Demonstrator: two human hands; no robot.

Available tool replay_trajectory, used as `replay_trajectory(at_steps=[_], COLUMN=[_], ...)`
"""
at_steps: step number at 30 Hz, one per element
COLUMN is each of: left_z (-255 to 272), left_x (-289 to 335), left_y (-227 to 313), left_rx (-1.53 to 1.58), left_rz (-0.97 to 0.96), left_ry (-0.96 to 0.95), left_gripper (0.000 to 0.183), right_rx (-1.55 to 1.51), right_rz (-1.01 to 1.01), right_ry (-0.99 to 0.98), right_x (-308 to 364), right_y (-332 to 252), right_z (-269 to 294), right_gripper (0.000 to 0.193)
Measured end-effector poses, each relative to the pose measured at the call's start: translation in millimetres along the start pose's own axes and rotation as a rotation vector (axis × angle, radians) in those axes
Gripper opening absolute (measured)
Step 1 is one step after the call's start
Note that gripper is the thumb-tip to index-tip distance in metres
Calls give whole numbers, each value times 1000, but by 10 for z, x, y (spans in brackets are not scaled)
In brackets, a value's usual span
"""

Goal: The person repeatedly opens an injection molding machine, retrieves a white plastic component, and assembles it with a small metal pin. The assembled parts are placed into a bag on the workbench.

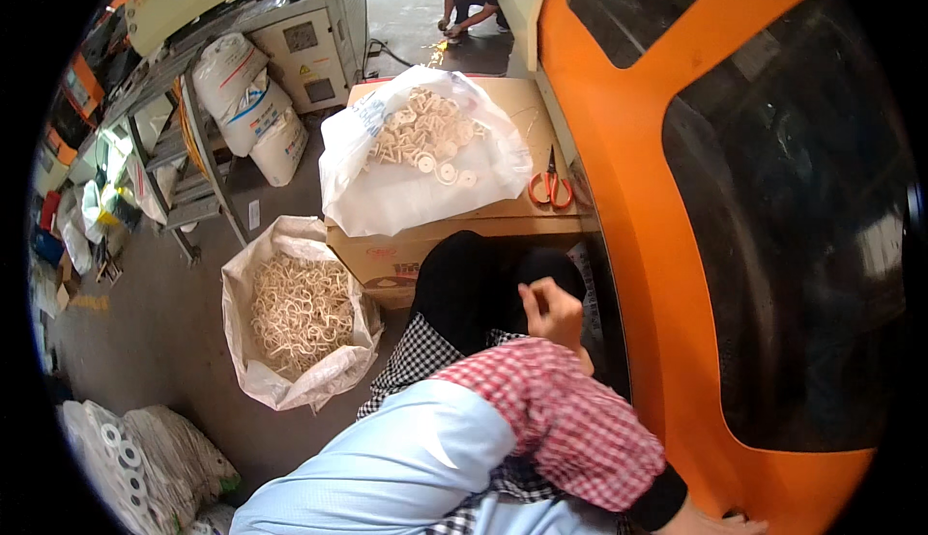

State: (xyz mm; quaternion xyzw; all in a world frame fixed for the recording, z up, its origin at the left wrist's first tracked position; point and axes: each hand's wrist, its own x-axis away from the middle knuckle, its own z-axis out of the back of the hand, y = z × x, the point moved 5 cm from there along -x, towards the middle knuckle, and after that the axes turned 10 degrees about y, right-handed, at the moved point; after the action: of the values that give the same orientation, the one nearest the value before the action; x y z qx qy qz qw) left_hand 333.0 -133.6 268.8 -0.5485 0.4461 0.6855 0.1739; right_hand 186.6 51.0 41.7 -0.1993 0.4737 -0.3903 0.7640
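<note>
My right hand [555, 315] is above my knees, its fingers curled into a pinch. Whatever they may hold is hidden or too small to make out. My left arm, in a light blue sleeve with a red checkered cover, crosses in front of my body. At the lower right rim my left hand [710, 521] shows only in part, beside the orange machine frame; its fingers are cut off. Beyond my knees, a white plastic bag [362, 182] lies open on a cardboard box [387, 257], with small cream plastic parts [425, 129] in it. Red-handled scissors [551, 190] rest to its right.
Left of the box, an open white sack [237, 308] holds many cream curved pieces [302, 313]. Full sacks [253, 110] lean by a metal step ladder [208, 187]. The orange machine [638, 148] closes off the right. A person [471, 3] crouches near sparks at the back.
</note>
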Motion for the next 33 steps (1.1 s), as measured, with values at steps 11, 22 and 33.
replay_trajectory(at_steps=[11,22,33], left_z=[2925,3259,3307], left_x=[2996,3531,3051], left_y=[633,855,987], left_rx=[-515,-606,-425], left_rz=[983,1019,703], left_ry=[1347,1622,1637], left_gripper=[18,27,21], right_rx=[279,-407,-905], right_rz=[288,-188,-413], right_ry=[-161,-146,-389], right_x=[-1507,-1335,-594], right_y=[610,529,-67], right_z=[-2200,-1878,-1009], right_gripper=[29,14,23])
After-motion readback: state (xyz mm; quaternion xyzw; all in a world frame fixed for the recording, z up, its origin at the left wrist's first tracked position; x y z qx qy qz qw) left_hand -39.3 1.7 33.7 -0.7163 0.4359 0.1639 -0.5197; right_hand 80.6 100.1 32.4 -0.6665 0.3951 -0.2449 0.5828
